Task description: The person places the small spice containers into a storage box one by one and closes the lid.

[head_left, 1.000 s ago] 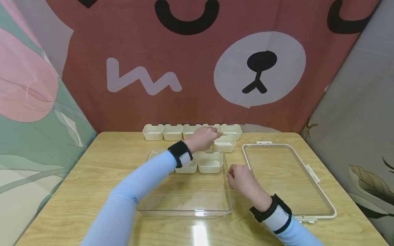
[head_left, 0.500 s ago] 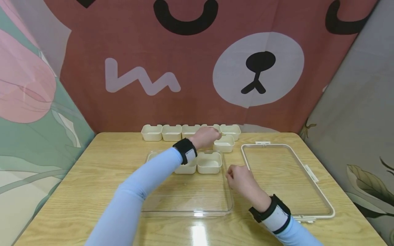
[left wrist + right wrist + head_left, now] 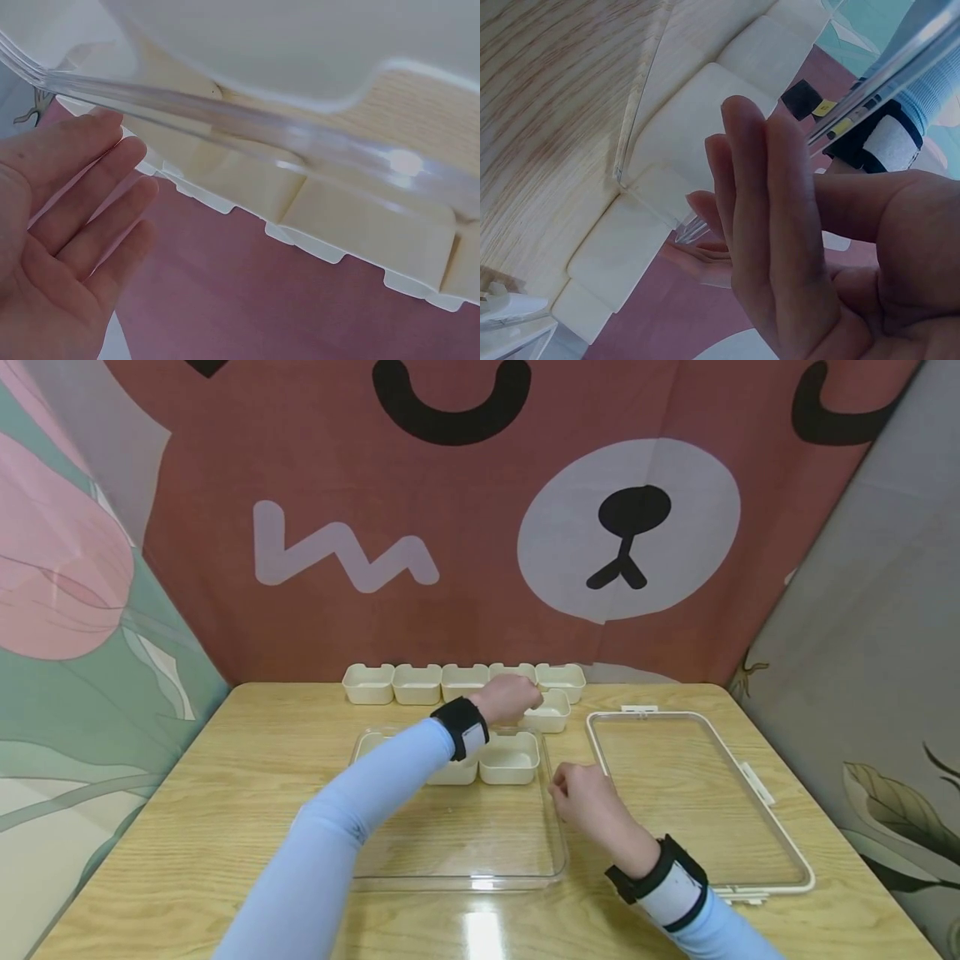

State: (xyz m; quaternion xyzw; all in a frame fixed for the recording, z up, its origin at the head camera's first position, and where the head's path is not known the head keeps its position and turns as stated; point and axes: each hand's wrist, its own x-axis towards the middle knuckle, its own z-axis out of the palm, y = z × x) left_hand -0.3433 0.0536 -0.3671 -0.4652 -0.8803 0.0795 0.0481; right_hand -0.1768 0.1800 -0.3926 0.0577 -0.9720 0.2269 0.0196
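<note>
My left hand (image 3: 510, 697) reaches over the far side of a clear plastic box (image 3: 457, 881), right at a single cream cup (image 3: 551, 717) standing behind it. In the left wrist view, the left hand's fingers (image 3: 94, 187) are extended, with nothing visible between them; the thumb is hidden. My right hand (image 3: 588, 806) is at the box's right wall, and in the right wrist view its thumb and fingers close around the clear rim (image 3: 877, 71). Inside the box, cream cups line the far side, the rightmost cup (image 3: 510, 768) in plain sight and others partly behind my left forearm.
Several more cream cups (image 3: 369, 692) form a row along the table's back edge, against a reddish cloth with a bear print. Right of the box lies a clear lid (image 3: 697, 802) with a white frame and clips. The wooden table (image 3: 225, 777) extends to the left.
My left hand and forearm have shifted slightly to the right, closer over the single cup. My right hand stays at the box wall, and the cups have not moved.
</note>
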